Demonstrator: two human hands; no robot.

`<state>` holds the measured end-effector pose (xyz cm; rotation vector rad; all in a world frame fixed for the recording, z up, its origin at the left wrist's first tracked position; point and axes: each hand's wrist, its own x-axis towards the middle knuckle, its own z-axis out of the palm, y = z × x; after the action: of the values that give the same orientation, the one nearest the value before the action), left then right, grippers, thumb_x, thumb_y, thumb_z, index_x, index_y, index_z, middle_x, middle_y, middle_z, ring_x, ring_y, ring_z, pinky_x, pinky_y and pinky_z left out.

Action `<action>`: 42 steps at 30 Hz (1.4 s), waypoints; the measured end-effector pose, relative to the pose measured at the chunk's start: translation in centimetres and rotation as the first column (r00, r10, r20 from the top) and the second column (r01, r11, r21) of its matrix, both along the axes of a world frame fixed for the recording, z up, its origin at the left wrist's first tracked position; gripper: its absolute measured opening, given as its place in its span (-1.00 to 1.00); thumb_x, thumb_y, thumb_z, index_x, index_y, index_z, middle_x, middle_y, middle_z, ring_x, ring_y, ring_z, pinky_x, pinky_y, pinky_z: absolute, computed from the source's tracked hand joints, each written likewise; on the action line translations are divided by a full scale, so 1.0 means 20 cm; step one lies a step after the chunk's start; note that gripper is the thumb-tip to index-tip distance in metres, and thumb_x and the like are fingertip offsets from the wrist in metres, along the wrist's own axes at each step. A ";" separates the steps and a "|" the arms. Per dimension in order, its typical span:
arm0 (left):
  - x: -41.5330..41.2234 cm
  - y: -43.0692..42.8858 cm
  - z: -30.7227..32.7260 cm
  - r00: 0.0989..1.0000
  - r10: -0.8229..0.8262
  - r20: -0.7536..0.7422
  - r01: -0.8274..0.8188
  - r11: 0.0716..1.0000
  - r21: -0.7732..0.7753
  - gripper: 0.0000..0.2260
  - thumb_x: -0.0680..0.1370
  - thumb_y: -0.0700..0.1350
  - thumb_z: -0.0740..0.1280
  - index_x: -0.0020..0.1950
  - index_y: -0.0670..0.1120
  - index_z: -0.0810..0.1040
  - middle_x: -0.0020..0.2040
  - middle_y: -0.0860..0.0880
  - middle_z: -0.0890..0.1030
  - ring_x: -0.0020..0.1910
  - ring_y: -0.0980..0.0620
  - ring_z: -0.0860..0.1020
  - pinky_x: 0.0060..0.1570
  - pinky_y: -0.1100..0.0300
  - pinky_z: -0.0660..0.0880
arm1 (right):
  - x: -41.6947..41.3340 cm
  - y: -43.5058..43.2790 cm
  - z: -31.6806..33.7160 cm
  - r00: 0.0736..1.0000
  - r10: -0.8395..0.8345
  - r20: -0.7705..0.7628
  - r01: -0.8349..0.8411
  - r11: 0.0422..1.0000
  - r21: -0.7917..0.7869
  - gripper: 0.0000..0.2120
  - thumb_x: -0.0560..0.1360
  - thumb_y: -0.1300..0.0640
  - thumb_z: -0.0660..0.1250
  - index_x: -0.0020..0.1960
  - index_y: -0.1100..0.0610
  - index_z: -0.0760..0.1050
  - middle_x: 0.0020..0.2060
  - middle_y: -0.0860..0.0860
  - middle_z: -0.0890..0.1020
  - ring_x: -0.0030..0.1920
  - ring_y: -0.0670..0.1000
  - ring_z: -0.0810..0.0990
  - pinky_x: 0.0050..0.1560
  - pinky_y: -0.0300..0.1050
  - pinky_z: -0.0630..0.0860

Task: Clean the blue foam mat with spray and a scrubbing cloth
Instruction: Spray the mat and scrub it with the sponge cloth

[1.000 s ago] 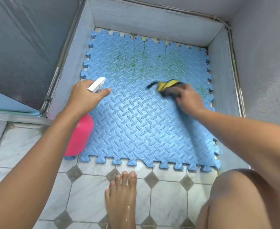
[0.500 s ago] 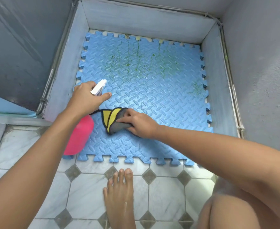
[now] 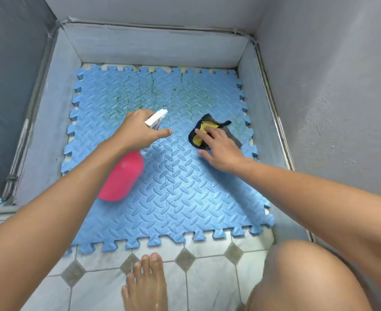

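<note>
The blue foam mat with a tread pattern and jigsaw edges lies on the floor inside a low grey curb. Green streaks mark its far half. My left hand grips the white trigger head of a pink spray bottle, nozzle aimed at the far middle of the mat. My right hand lies flat, fingers spread, pressing a yellow, black and grey scrubbing cloth onto the mat's right side.
A low grey curb rings the mat on the left, far and right sides, with grey walls behind. White floor tiles with grey diamonds lie in front. My bare foot and knee rest on them.
My right hand has swept the cloth from the mat's near left over to its right side. My left hand with the bottle has moved from the left edge toward the mat's middle.
</note>
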<state>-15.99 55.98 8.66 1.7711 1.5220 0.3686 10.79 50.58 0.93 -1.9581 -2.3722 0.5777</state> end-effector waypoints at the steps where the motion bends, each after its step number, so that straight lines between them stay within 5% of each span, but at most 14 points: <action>1: 0.03 0.02 -0.01 0.999 -0.040 -0.008 0.040 0.999 0.009 -0.52 0.36 0.23 0.55 -0.25 -0.12 0.43 -0.30 -0.17 0.54 -0.23 -0.28 0.63 -0.19 -0.21 0.66 | -0.01 0.00 -0.03 0.998 -0.050 0.030 0.049 0.999 0.011 -0.40 0.63 -0.12 0.20 0.60 -0.05 0.09 0.53 0.03 0.26 0.49 0.14 0.21 0.39 0.20 0.37; 5: 0.16 0.07 -0.05 0.993 -0.115 -0.035 0.115 0.993 0.007 -0.51 0.38 0.25 0.55 -0.26 -0.13 0.46 -0.34 -0.11 0.52 -0.29 -0.17 0.52 -0.22 0.04 0.52 | 0.10 -0.04 -0.05 0.930 -0.364 -0.055 0.366 0.931 0.021 -0.46 0.64 0.00 0.24 0.55 0.14 0.22 0.41 0.09 0.33 0.33 0.20 0.37 0.29 0.13 0.45; 11: 0.29 0.11 -0.07 0.986 -0.061 -0.157 0.064 0.998 0.016 -0.52 0.38 0.28 0.49 -0.24 -0.16 0.58 -0.33 -0.15 0.64 -0.25 -0.21 0.62 -0.27 0.02 0.48 | 0.30 -0.20 -0.07 0.820 -0.573 0.012 0.573 0.820 0.017 -0.49 0.65 -0.01 0.21 0.52 0.17 0.23 0.38 0.14 0.31 0.35 0.19 0.35 0.35 0.12 0.43; 15: 0.27 0.15 -0.08 0.993 -0.089 -0.083 0.086 0.995 -0.043 -0.49 0.40 0.24 0.55 -0.28 -0.18 0.47 -0.38 -0.09 0.52 -0.32 -0.11 0.48 -0.29 0.03 0.33 | 0.27 -0.16 -0.08 0.796 -0.606 0.015 0.605 0.796 0.011 -0.46 0.66 -0.03 0.19 0.53 0.22 0.20 0.39 0.19 0.30 0.38 0.22 0.33 0.36 0.12 0.40; 17: 0.28 0.17 -0.06 0.997 -0.030 -0.069 0.026 0.998 -0.050 -0.50 0.41 0.23 0.54 -0.27 -0.21 0.53 -0.34 -0.11 0.61 -0.26 -0.06 0.56 -0.24 0.01 0.44 | 0.28 -0.13 -0.08 0.792 -0.610 0.025 0.610 0.792 0.012 -0.46 0.66 -0.04 0.18 0.53 0.24 0.20 0.38 0.20 0.31 0.38 0.23 0.34 0.36 0.11 0.38; 28: 0.21 0.32 -0.06 0.993 0.087 -0.079 -0.087 0.996 0.000 -0.48 0.41 0.25 0.52 -0.29 -0.17 0.43 -0.38 -0.09 0.49 -0.33 -0.13 0.47 -0.32 0.04 0.38 | 0.26 -0.06 -0.09 0.725 -0.688 -0.003 0.688 0.725 0.019 -0.51 0.65 0.01 0.23 0.47 0.26 0.28 0.31 0.21 0.35 0.26 0.26 0.46 0.28 0.09 0.43; 35: 0.13 0.43 -0.09 0.984 0.174 -0.027 -0.173 0.984 0.053 -0.45 0.40 0.26 0.50 -0.41 -0.09 0.29 -0.46 -0.04 0.41 -0.40 -0.08 0.42 -0.26 0.03 0.37 | 0.17 0.57 -0.10 0.685 -0.722 -0.097 0.727 0.685 0.041 -0.58 0.62 0.03 0.29 0.36 0.27 0.41 0.32 0.22 0.35 0.20 0.30 0.51 0.24 0.10 0.42; 39: 0.08 0.48 -0.08 0.971 0.238 0.012 -0.238 0.967 0.085 -0.49 0.43 0.16 0.54 -0.38 -0.09 0.30 -0.45 -0.04 0.36 -0.40 -0.03 0.34 -0.29 0.06 0.30 | 0.02 0.88 -0.11 0.827 -0.550 -0.114 0.560 0.824 0.085 -0.63 0.61 0.01 0.28 0.33 0.20 0.47 0.29 0.16 0.40 0.14 0.24 0.55 0.10 0.07 0.49; 42: 0.07 0.52 -0.09 0.958 0.286 0.020 -0.287 0.955 0.075 -0.49 0.43 0.16 0.56 -0.38 -0.11 0.34 -0.42 -0.10 0.41 -0.36 -0.14 0.38 -0.27 0.05 0.34 | -0.18 0.78 -0.11 0.994 -0.014 -0.109 0.032 0.985 0.167 -0.65 0.58 0.01 0.31 0.31 0.12 0.50 0.21 0.10 0.47 0.03 0.19 0.57 -0.08 0.02 0.52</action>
<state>-14.67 66.32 6.80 1.6036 1.7847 0.5850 7.28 66.16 -1.37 -1.8333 -2.2510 0.4515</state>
